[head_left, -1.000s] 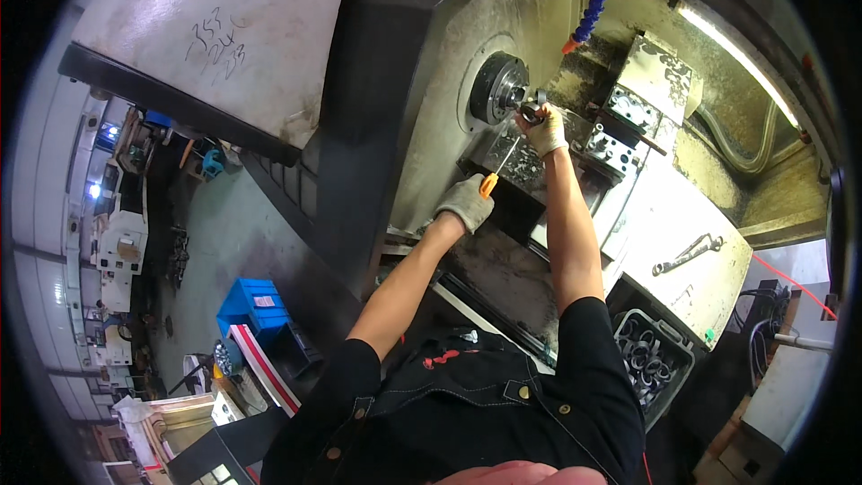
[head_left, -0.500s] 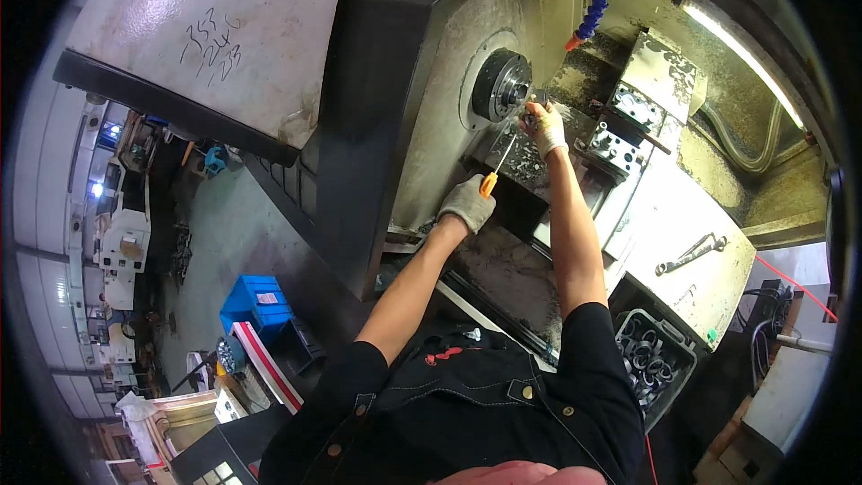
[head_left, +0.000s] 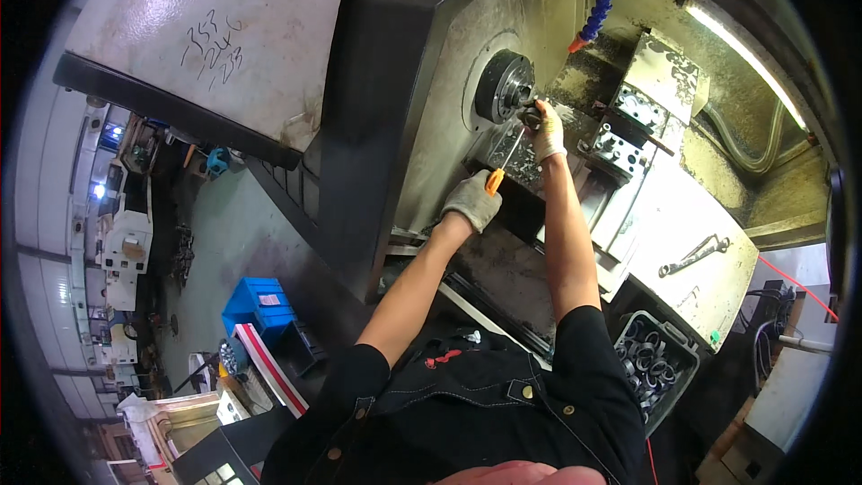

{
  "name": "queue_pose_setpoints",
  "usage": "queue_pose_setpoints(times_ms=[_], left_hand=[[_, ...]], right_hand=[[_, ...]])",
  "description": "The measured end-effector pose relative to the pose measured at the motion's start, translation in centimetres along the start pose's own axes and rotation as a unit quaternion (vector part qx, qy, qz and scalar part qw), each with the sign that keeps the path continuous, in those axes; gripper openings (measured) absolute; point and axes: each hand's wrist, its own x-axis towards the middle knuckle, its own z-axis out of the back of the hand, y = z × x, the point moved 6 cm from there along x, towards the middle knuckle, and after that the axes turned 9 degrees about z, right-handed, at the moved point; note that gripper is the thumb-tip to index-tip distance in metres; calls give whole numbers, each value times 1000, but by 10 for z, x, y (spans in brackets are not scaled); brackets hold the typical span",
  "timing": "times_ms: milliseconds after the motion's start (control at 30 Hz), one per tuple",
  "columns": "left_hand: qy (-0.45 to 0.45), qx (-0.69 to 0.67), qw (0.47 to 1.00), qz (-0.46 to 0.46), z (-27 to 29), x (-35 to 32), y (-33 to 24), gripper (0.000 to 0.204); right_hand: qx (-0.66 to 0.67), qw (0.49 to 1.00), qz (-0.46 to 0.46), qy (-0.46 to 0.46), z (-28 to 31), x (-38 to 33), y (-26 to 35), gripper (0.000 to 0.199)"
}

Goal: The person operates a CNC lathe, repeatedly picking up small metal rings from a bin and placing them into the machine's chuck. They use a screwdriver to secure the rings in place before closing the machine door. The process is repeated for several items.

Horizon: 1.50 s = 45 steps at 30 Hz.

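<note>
My left hand (head_left: 473,201), in a grey work glove, is closed round the orange handle of a screwdriver (head_left: 495,181). The tool's thin metal shaft slants up and right toward my other hand. My right hand (head_left: 549,133), in a pale glove, grips a small dark metal ring (head_left: 532,117), partly hidden by the fingers. The shaft's tip meets the ring or stops just beside it; I cannot tell which. Just left of the ring is the round black lathe chuck (head_left: 503,86), with a bright metal centre.
A blue coolant hose (head_left: 600,4) hangs above the chuck. To the right stands a tool block (head_left: 618,151) with metal shavings around. A wrench (head_left: 693,256) lies on the pale cover. Below it, a grey bin (head_left: 687,375) holds several metal rings. The dark machine frame (head_left: 377,126) rises at left.
My right hand has turned slightly at the wrist, with the ring. My left hand and the screwdriver have shifted a little to the right.
</note>
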Motion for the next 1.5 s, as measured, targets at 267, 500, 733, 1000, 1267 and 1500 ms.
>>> queue_pose_setpoints(times_ms=[267, 500, 733, 1000, 1267, 1500], left_hand=[[-16, -11, 1000, -6, 2, 4, -4, 29], [-12, 25, 999, 19, 8, 21, -12, 32], [5, 40, 998, 37, 8, 24, -10, 33], [8, 52, 997, 61, 8, 25, -3, 32], [21, 9, 998, 56, 31, 23, -25, 32], [31, 38, 998, 38, 23, 21, -27, 32]], right_hand=[[22, 998, -1, 58, -1, -11, 22, 31], [86, 994, -16, 71, 5, -13, 17, 24], [153, 986, -51, 48, 5, -20, 5, 26], [105, 989, -55, 87, 1, -15, 0, 38], [-76, 989, 57, 114, -11, -28, 20, 46], [-221, 947, 223, 70, -6, -19, 38, 41]])
